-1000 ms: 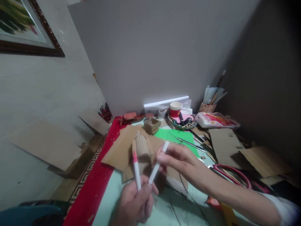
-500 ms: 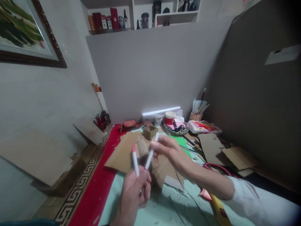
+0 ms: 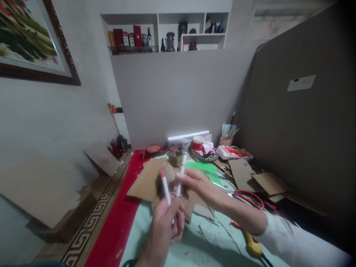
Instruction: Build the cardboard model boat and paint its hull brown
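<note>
My left hand (image 3: 164,231) is closed around the lower end of a white marker with a red tip (image 3: 165,185), held upright over the table. My right hand (image 3: 197,187) pinches a second white pen-like piece (image 3: 181,174), also upright and close beside the marker. Both hands hover above brown cardboard pieces (image 3: 147,180) and a small ribbed cardboard model (image 3: 168,172) on the pale green table top (image 3: 205,246).
A red runner (image 3: 119,215) edges the table's left. Farther back sit a small cardboard box (image 3: 175,158), a red paper cup (image 3: 198,142), green paper (image 3: 204,168), a tray of bits (image 3: 207,155) and a brush holder (image 3: 226,140). Red-handled scissors (image 3: 249,196) and a yellow cutter (image 3: 251,243) lie right.
The view has tilted upward, bringing the wall shelf into sight. Both hands with the two pen pieces stay together, the right one drawn slightly closer to the left.
</note>
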Available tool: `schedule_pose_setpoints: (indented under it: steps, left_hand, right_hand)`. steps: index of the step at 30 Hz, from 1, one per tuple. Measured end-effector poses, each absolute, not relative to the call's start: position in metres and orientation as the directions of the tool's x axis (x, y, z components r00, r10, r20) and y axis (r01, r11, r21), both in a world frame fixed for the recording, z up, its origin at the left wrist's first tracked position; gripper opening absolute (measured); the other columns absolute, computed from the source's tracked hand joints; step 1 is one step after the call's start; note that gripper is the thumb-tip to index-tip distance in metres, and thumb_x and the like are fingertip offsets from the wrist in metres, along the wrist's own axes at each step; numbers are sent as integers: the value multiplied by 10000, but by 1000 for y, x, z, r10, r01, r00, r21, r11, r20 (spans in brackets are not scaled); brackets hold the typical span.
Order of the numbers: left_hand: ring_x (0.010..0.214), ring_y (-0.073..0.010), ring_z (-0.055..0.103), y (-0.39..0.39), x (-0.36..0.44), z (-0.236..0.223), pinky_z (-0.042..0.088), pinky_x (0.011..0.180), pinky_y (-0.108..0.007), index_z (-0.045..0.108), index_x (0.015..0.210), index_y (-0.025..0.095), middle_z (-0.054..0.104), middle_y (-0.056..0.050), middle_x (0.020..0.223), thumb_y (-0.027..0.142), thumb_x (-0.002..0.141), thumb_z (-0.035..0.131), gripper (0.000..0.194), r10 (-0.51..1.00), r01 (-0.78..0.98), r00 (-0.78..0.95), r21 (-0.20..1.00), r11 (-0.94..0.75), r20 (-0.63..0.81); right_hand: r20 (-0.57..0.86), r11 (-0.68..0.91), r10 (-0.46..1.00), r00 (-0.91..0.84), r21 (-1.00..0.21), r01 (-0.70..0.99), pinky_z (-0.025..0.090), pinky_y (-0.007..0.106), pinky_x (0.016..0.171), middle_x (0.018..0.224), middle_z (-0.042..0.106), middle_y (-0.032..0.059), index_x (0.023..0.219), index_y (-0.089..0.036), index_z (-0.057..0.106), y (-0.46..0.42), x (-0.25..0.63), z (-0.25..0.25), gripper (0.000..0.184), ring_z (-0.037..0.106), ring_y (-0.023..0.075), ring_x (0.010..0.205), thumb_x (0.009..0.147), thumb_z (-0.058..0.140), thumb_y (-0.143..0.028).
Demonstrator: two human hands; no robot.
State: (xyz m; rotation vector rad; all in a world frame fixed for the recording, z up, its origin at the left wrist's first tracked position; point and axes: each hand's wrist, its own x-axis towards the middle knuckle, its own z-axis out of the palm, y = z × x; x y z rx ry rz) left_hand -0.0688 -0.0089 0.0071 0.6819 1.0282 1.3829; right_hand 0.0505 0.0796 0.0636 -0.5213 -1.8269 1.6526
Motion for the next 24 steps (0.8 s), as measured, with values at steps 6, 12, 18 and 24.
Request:
schedule_pose_setpoints:
  steps: [6, 12, 18, 24]
  left_hand:
    - [327, -24, 201, -10, -65, 5, 90, 321, -151, 503, 695, 195, 396, 102, 387, 541, 759, 740, 424, 981, -466, -115, 881, 87, -158]
    - [414, -32, 124, -10, -70, 10, 109, 374, -160, 502, 715, 179, 275, 128, 457, 412, 849, 680, 323, 985, -553, -154, 833, -15, -84]
    - [441, -40, 105, -3, -72, 11, 120, 393, -189, 583, 798, 138, 257, 124, 494, 486, 785, 739, 382, 992, -618, -82, 786, 22, -92]
    - [429, -26, 155, 2, -68, -3, 95, 400, -178, 571, 784, 129, 338, 102, 493, 479, 829, 711, 379, 988, -567, -61, 819, 84, -144]
  right_hand:
    - [245, 139, 816, -524, -962, -235, 453, 190, 482, 718, 580, -30, 871, -135, 609, 123, 49, 74, 282, 503, 66, 516, 1009, 554, -375]
    - [252, 108, 846, -470, -944, -312, 453, 192, 481, 735, 570, -30, 921, -127, 606, 139, 64, 91, 274, 505, 68, 523, 1008, 555, -382]
    - [149, 23, 784, -603, -977, -212, 429, 181, 461, 665, 546, -48, 806, -129, 585, 102, 44, 59, 306, 486, 61, 492, 1004, 568, -361]
    - [86, 0, 785, -614, -990, -139, 437, 182, 472, 720, 582, -30, 838, -123, 599, 100, 45, 42, 280, 509, 65, 520, 999, 577, -352]
